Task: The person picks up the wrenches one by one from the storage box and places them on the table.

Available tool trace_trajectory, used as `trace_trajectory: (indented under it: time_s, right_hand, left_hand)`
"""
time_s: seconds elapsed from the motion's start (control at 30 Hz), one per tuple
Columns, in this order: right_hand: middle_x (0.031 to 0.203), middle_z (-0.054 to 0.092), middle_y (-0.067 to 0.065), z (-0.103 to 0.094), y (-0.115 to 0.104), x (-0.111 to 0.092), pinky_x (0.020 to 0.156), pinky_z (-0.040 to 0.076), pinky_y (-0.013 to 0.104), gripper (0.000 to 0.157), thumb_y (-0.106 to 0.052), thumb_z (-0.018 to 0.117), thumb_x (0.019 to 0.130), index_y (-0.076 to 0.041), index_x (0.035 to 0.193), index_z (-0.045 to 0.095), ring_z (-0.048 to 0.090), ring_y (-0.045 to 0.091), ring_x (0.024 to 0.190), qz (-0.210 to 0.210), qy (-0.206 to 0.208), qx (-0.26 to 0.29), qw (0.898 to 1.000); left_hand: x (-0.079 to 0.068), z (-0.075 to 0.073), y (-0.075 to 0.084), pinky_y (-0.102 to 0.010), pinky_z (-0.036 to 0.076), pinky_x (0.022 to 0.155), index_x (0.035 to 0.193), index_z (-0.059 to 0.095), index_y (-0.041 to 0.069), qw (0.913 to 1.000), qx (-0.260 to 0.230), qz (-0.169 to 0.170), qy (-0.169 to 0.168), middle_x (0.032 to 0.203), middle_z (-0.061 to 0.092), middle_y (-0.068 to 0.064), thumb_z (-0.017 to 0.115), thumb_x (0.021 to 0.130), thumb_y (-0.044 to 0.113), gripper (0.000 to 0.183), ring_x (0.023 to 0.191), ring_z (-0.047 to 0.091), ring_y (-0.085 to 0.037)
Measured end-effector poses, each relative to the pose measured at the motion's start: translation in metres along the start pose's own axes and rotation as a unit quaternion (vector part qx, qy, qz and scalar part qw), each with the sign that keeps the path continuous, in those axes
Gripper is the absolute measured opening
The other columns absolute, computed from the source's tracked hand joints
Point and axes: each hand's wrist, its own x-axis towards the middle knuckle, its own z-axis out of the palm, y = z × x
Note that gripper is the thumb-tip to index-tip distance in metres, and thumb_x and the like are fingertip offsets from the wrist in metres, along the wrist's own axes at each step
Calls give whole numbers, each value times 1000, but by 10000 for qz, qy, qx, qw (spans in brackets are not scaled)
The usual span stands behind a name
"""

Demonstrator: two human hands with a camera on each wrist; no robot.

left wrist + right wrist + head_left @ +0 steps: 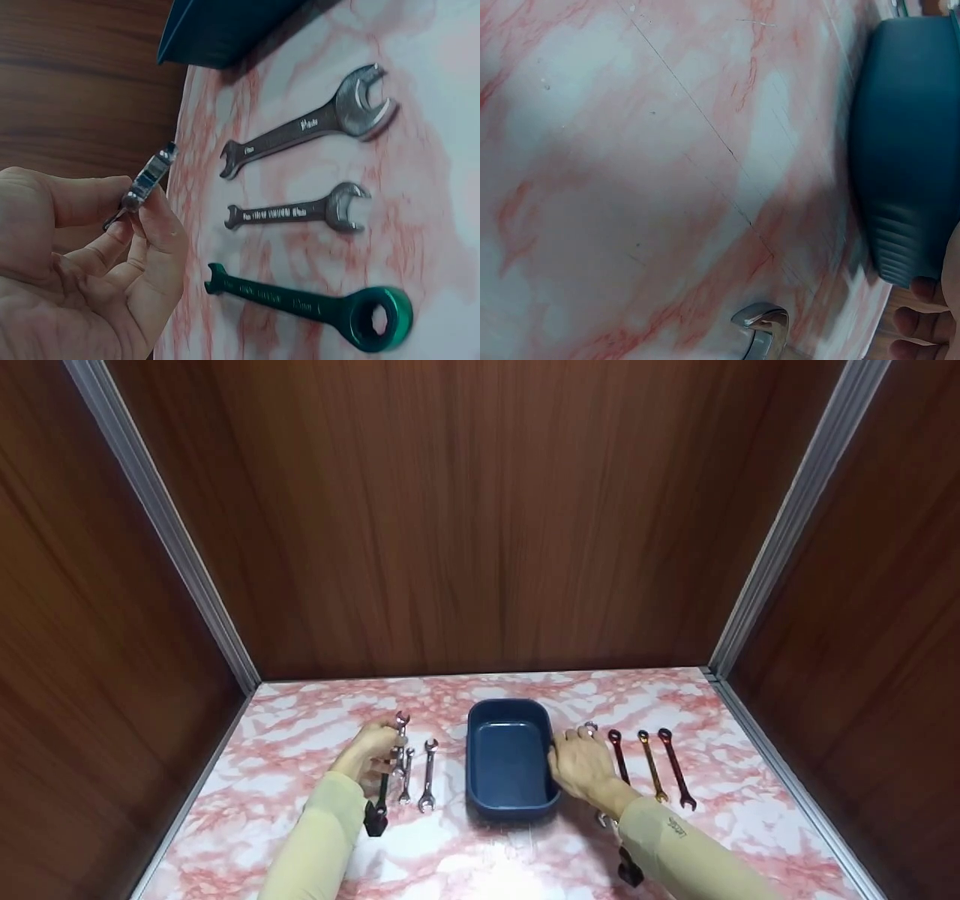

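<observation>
My left hand point(377, 744) pinches a silver wrench point(402, 721), lifted above the table. Seen nearly end-on in the left wrist view, that wrench point(150, 178) sits between thumb and fingers. Below it lie two silver open-end wrenches, one larger point(300, 129) and one smaller point(292, 214), beside a green ratchet wrench point(300, 300). At the right side of the blue bin point(471, 765), my right hand point(583, 765) grips the rim. Its fingertips point(922, 324) show close by the bin's outer wall; the thumb is mostly hidden.
Beneath my right forearm lies another silver wrench point(601, 817), partly covered. Farther right are a dark red wrench point(618, 751), an amber one point(652, 765) and a longer red one point(677, 769). Wood panels point(480, 525) enclose the marbled table point(300, 720).
</observation>
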Motion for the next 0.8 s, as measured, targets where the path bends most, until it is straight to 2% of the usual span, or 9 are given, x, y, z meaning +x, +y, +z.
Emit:
trace_trajectory:
  time_s: [0.1,0.23,0.33,0.53,0.8]
  right_hand:
    - [108,77,21,0,0,0,93,55,58,31,-32,64,108,-3,115,72,71,43,108,-11,-4,32,10000]
    - [110,77,21,-2,0,0,95,55,58,32,-33,62,109,-4,117,72,70,43,110,3,-107,-5,9999]
    - [109,77,20,-2,-1,0,95,55,57,33,-34,61,109,-4,118,71,70,42,110,10,-147,-42,9999]
    - [112,76,21,-1,-1,-1,97,54,59,34,-33,60,110,-3,121,72,70,43,113,66,-199,79,9997]
    - [113,77,21,-2,-1,-1,99,54,58,33,-33,61,110,-4,122,72,70,42,113,108,-219,83,9997]
  left_hand:
    - [2,-4,-3,-35,58,68,127,61,5,10000,-54,-18,69,91,57,-4,64,99,4,28,80,59,-19]
    - [2,-8,-9,-34,57,65,122,58,2,9999,-92,-94,99,87,52,-4,62,99,1,23,75,56,-19]
    - [3,-12,-14,-33,58,65,125,56,-1,9998,33,-166,114,89,52,-4,63,100,2,25,76,58,-19]
    - [4,-19,-21,-32,59,65,129,56,1,9988,315,-340,163,95,58,-3,65,101,4,29,77,63,-17]
    - [1,-29,-30,-31,56,60,134,56,-2,9982,421,-379,212,87,59,-4,64,99,2,36,71,59,-16]
